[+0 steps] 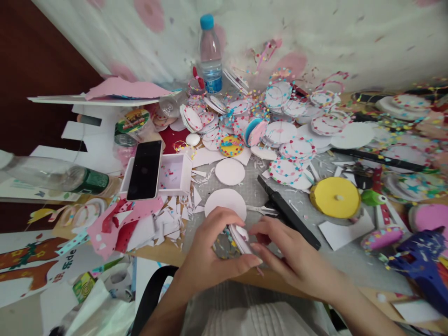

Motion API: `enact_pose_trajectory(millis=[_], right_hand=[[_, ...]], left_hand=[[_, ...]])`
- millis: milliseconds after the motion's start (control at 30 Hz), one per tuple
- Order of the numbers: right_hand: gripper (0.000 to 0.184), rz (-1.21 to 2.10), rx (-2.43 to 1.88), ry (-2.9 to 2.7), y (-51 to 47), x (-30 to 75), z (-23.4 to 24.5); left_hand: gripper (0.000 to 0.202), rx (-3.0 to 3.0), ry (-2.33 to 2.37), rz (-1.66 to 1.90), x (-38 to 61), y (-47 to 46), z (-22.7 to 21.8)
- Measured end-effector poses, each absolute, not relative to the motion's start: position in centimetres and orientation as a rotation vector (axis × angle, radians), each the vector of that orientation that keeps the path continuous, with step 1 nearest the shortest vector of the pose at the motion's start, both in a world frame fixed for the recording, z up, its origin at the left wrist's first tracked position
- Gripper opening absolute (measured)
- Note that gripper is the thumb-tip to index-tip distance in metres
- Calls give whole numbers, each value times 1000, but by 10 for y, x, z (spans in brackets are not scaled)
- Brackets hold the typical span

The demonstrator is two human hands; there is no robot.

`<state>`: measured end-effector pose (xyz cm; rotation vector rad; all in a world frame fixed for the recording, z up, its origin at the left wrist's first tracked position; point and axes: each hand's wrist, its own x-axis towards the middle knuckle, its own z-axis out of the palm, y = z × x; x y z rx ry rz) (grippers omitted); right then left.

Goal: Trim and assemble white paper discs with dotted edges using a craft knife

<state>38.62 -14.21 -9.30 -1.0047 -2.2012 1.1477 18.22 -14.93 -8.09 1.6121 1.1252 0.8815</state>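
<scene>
My left hand (219,249) grips a small stack of white discs (240,240) between thumb and fingers, tilted on edge just above the table's front. Bits of coloured trimming show beside the stack. At the stack's right side, my right hand (294,254) has its fingers curled together close to the rim. What those fingertips hold, if anything, is too small to make out. Beyond my left hand lies a flat white disc (226,200), with a second white disc (230,171) behind it. Scissors (262,210) lie to the right, their handles partly under a black long-handled tool (290,217).
Many white discs with dotted trim (297,147) crowd the back. A phone (144,170) rests on a white box (178,175), near paper scraps (171,221). A yellow round case (335,197), a blue glue gun (420,261) and a water bottle (211,56) also stand about.
</scene>
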Motion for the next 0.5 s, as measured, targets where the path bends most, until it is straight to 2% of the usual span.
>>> enact_pose_trajectory(millis=[200,500], right_hand=[[25,1374,-1024,-2010,-146,387,-92],[19,1746,-1107,-1595,-146,379,-96]], left_hand=[[44,2024,1254,820,183,-148,-82],[44,2138,1245,852,182,-145,-79]])
